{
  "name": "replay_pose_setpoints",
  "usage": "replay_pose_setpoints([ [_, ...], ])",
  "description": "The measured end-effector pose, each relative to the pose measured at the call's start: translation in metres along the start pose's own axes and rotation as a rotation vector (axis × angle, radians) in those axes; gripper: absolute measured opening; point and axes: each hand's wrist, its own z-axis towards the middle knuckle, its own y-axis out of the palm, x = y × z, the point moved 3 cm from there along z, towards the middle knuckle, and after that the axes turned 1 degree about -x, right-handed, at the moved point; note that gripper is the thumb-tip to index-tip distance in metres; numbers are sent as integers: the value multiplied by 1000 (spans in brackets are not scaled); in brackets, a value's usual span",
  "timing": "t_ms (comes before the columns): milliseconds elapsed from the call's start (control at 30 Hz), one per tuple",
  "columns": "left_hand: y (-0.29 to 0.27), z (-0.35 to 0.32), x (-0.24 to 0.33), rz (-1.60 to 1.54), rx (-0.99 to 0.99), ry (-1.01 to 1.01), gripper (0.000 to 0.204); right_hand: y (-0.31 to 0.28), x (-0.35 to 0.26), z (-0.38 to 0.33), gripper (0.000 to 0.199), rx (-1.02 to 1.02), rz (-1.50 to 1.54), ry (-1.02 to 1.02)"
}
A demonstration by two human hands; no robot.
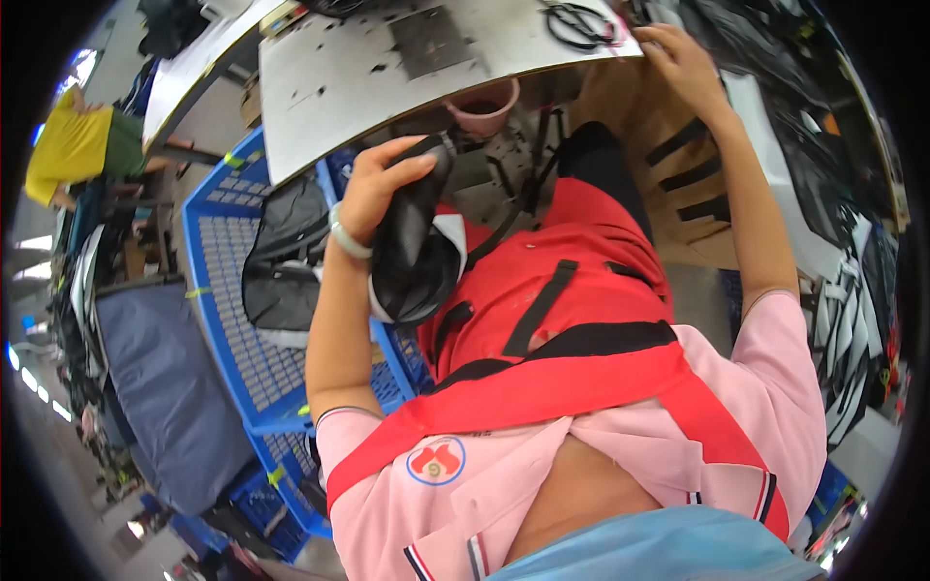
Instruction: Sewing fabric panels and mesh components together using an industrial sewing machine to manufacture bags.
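My left hand, with a pale band at its wrist, is closed on a black fabric piece. The piece hangs down over the left side of my lap, just in front of the table edge; white material shows along its rim. At the right front corner of the white table, my right hand has its fingers stretched out and loosely bent, with nothing visible in them. Close to those fingertips, on the tabletop, lies a black looped object, possibly scissors, beside something pinkish-red.
A blue plastic basket stands at my left with black fabric pieces inside. Beneath the table is a pink bucket. A dark metal plate is on the tabletop. Dark material is heaped at right. A person in yellow is far left.
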Motion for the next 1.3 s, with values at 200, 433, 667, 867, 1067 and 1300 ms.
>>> replay_pose_setpoints([
  [200,-9,-18,-10,-221,-16,-35,32,90,-10,98,50,-429,-270,337],
  [433,-23,-32,-20,-401,49,-38,32,96,-112,68,41,-256,343,265],
  [667,-32,-29,-27,-409,-81,-34,32,127,-233,-38,53,-744,1402,535],
  [867,-31,-29,-28,-452,0,-9,34,123,-244,-51,67,-835,1271,421],
  [1067,-31,-36,-25,-485,36,18,34,120,-241,-56,66,-865,1172,434],
  [1300,-31,-35,-24,-443,49,16,32,116,-246,-51,65,-872,1212,405],
])
